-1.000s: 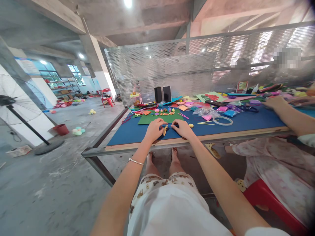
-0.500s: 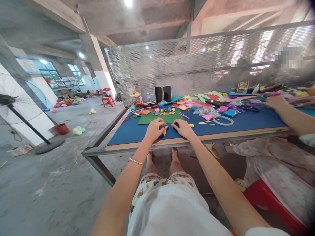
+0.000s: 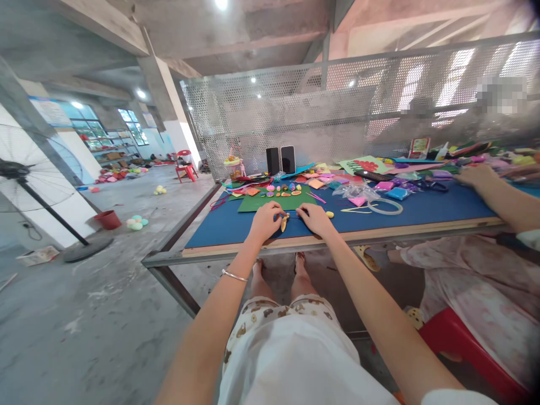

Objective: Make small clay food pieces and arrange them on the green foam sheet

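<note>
Resting on the desk, left hand and right hand both pinch a small yellow clay piece between them; squeezing harder could squash it.

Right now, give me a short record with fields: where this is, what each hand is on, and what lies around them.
Setting: workshop hall, blue-topped table before a perforated metal screen
Left hand: on the table, fingers at a small orange-yellow piece
Right hand: on the table, close beside that piece; grip unclear
Behind the hands: green sheet with small coloured shapes
Farther back: two phones standing upright
To the right: clear tape ring; another person's arm on the table
Floor, left: standing fan, red bucket
</note>
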Action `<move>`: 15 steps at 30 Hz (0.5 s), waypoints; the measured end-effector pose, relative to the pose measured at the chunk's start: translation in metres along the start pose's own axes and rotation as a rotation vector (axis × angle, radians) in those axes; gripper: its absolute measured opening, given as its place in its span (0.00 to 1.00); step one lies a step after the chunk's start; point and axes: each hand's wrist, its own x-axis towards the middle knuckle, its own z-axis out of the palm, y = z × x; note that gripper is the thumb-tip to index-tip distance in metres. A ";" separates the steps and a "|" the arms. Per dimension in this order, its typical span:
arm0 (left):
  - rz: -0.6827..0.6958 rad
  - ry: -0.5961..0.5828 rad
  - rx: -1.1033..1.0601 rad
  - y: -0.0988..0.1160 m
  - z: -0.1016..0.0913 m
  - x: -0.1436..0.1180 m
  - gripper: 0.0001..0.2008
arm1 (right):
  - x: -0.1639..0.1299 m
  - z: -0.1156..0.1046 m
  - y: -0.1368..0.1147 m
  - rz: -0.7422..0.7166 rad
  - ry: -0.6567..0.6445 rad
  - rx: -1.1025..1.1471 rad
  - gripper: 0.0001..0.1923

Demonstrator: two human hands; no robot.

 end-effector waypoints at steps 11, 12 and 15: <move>-0.075 0.051 0.044 0.004 -0.003 -0.001 0.12 | 0.000 0.001 -0.002 -0.043 -0.030 -0.108 0.12; -0.085 0.050 0.048 0.003 -0.003 -0.001 0.12 | 0.000 0.001 -0.003 -0.046 -0.038 -0.126 0.13; -0.114 0.038 0.057 0.002 -0.001 0.000 0.11 | 0.000 0.002 -0.005 -0.046 -0.053 -0.168 0.15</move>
